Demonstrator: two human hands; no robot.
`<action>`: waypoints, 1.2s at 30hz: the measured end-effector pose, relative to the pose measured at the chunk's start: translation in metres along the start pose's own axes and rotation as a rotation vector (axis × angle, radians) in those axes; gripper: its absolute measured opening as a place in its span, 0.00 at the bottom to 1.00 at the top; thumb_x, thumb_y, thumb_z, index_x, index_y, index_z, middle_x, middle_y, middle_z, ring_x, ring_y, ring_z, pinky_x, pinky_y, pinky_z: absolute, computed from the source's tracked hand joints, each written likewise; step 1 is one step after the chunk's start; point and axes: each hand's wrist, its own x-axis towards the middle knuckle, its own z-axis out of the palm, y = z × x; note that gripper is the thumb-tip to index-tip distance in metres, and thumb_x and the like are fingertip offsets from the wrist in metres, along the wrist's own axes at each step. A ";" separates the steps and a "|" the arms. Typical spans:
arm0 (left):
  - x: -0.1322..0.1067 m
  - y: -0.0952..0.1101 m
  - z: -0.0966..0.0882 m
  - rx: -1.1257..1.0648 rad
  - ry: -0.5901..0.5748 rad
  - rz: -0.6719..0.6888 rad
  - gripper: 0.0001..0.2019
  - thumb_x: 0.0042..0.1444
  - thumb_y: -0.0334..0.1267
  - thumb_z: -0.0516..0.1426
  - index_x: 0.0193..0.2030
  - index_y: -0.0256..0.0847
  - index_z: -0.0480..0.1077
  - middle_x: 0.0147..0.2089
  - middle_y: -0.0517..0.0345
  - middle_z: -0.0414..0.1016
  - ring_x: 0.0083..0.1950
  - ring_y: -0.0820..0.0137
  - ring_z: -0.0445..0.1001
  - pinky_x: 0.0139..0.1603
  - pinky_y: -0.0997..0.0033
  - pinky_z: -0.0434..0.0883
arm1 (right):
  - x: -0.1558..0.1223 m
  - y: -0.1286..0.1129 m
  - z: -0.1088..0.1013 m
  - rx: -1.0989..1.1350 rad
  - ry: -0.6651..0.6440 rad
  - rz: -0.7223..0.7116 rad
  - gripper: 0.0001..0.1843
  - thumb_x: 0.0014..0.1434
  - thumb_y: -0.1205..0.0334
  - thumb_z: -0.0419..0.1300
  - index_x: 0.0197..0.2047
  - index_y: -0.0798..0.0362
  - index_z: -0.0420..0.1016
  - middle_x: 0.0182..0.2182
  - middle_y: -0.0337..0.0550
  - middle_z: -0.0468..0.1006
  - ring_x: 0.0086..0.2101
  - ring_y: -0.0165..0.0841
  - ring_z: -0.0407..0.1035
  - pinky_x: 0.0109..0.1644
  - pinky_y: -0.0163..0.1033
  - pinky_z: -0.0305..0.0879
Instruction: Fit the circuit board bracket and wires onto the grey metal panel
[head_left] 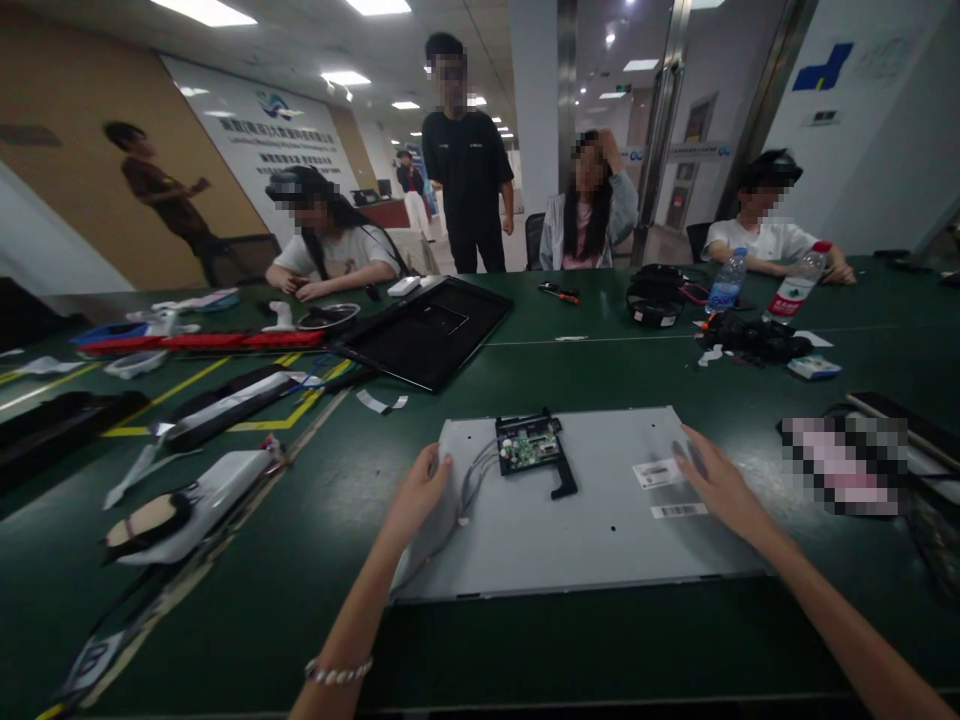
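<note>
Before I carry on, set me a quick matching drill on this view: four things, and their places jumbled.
Things
1. Board
2. Bracelet
3. Right hand
4. Black frame

Places
A. Beyond the panel, to its left
B. On the panel, nearer its far edge
C. At the panel's edge, beside the labels
D. Around the left arm

Pairs: 1-B; 2-D; 3-C; 4-A
</note>
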 end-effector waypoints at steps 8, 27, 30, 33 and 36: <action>-0.018 -0.001 0.020 0.327 0.024 0.212 0.27 0.62 0.49 0.47 0.63 0.37 0.63 0.66 0.42 0.63 0.67 0.54 0.61 0.68 0.54 0.55 | -0.007 0.031 0.008 -0.318 -0.010 -0.197 0.31 0.65 0.52 0.48 0.69 0.49 0.53 0.64 0.53 0.62 0.63 0.47 0.57 0.66 0.58 0.55; -0.028 -0.003 0.028 0.453 0.031 0.307 0.32 0.64 0.53 0.45 0.66 0.30 0.61 0.69 0.32 0.55 0.71 0.49 0.53 0.68 0.50 0.52 | -0.001 0.027 0.012 -0.515 -0.010 -0.259 0.25 0.65 0.56 0.46 0.62 0.50 0.67 0.61 0.56 0.66 0.59 0.53 0.62 0.61 0.60 0.61; -0.027 0.003 0.025 0.399 0.097 0.298 0.34 0.62 0.54 0.49 0.68 0.31 0.58 0.71 0.32 0.53 0.72 0.48 0.52 0.69 0.49 0.51 | 0.000 0.026 0.012 -0.518 -0.011 -0.265 0.25 0.65 0.56 0.46 0.62 0.52 0.68 0.61 0.57 0.66 0.59 0.52 0.62 0.61 0.58 0.60; -0.017 0.018 0.024 0.346 0.011 0.417 0.39 0.58 0.55 0.53 0.71 0.34 0.52 0.74 0.36 0.45 0.74 0.49 0.45 0.71 0.50 0.49 | 0.000 0.027 0.013 -0.503 -0.005 -0.269 0.25 0.65 0.56 0.47 0.62 0.50 0.68 0.61 0.55 0.66 0.60 0.51 0.62 0.62 0.57 0.60; 0.002 0.038 0.028 0.293 -0.217 0.497 0.47 0.53 0.55 0.59 0.73 0.35 0.44 0.75 0.36 0.37 0.75 0.50 0.38 0.71 0.51 0.48 | -0.002 0.029 0.014 -0.505 0.005 -0.279 0.25 0.66 0.55 0.46 0.62 0.51 0.67 0.62 0.55 0.65 0.61 0.50 0.61 0.63 0.57 0.59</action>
